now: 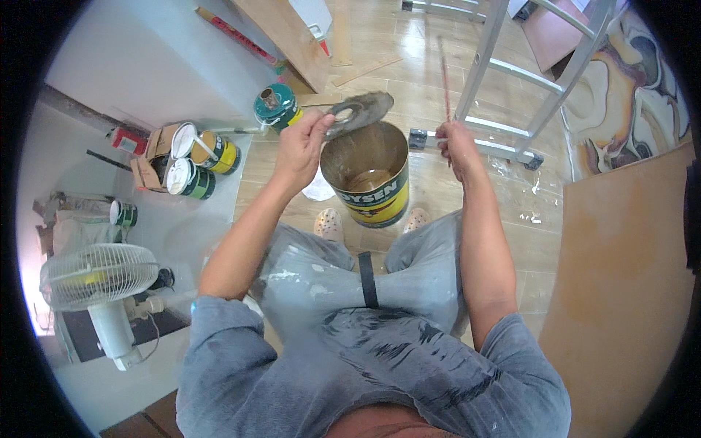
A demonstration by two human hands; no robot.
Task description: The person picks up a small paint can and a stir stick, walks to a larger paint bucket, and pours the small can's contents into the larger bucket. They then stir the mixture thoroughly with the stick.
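My left hand [301,150] is closed on the edge of a stained grey round lid [374,111] with a hole in it. The lid is tilted above the far side of a large paint bucket [380,206], which stands on the floor between my feet. Inside the bucket a brownish, wet-looking bottom shows; I cannot tell how much liquid it holds. To the right of the bucket, my right hand [460,150] is closed around a thin reddish stick [445,80]. The stick points up and away, apart from the bucket, and its far end is blurred.
A green-lidded can [276,106] stands just left beyond the bucket. Several paint cans [191,179], a cardboard box [150,160] and a white fan [102,274] are at the left. An aluminium ladder [504,66] rises at the far right, near a brown board [621,292].
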